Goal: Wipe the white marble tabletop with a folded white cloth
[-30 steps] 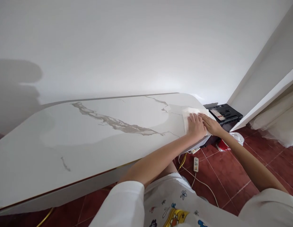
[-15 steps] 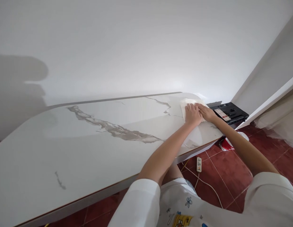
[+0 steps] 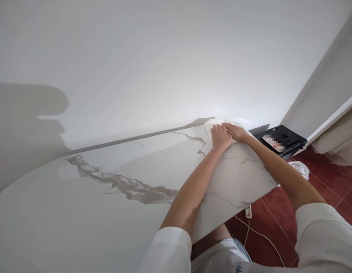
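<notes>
A folded white cloth (image 3: pixel 210 131) lies on the marble-patterned tabletop (image 3: pixel 153 159) by its far right edge, close to the wall. My left hand (image 3: pixel 221 137) bears down on the cloth with bent fingers gripping it. Right beside it, my right hand (image 3: pixel 236 132) presses the cloth with its fingers together, the tips meeting the left hand's fingers. Part of the cloth is hidden beneath both hands.
A white wall (image 3: pixel 153 68) rises behind the tabletop. To the right stands a black case (image 3: pixel 292 138) with a label. On the red tiled floor (image 3: pixel 275 212) are a power strip (image 3: pixel 248 211) with its cord and a white bag (image 3: pixel 301 169). A pale curtain (image 3: pixel 339 144) hangs at far right.
Both hands have slid the cloth toward the wall and slightly left, to the far edge. The tabletop appears tilted, its near right corner shifted, and the view has moved.
</notes>
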A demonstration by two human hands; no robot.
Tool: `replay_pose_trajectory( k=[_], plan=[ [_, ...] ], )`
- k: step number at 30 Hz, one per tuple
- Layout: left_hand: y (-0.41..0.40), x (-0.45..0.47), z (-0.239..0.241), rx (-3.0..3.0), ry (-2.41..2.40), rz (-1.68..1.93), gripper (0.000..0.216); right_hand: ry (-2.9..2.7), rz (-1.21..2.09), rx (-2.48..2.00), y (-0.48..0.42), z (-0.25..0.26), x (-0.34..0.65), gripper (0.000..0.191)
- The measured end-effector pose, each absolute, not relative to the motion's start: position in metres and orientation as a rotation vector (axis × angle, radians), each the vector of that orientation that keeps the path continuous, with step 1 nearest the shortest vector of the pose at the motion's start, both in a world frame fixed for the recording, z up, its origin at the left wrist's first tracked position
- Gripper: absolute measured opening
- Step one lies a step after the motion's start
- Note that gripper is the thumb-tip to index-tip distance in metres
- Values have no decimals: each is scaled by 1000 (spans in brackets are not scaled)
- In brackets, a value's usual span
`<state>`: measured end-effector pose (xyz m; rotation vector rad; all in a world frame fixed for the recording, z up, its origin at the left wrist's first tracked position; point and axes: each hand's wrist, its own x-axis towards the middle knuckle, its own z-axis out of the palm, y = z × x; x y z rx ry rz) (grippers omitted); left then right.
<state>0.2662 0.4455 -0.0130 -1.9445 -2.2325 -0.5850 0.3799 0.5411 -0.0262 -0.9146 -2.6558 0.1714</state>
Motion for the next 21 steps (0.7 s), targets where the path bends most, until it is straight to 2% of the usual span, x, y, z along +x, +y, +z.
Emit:
replay_pose_trajectory(
  k=[12,21],
  plan=[
    [491,247,-13,-1940,-2242,-576,47,-2670,253,-861,592,-28,360,51],
    [512,278,-13,-1953,-2239,-575,46,-2672,233,-868,614,-29,394,52]
  ],
)
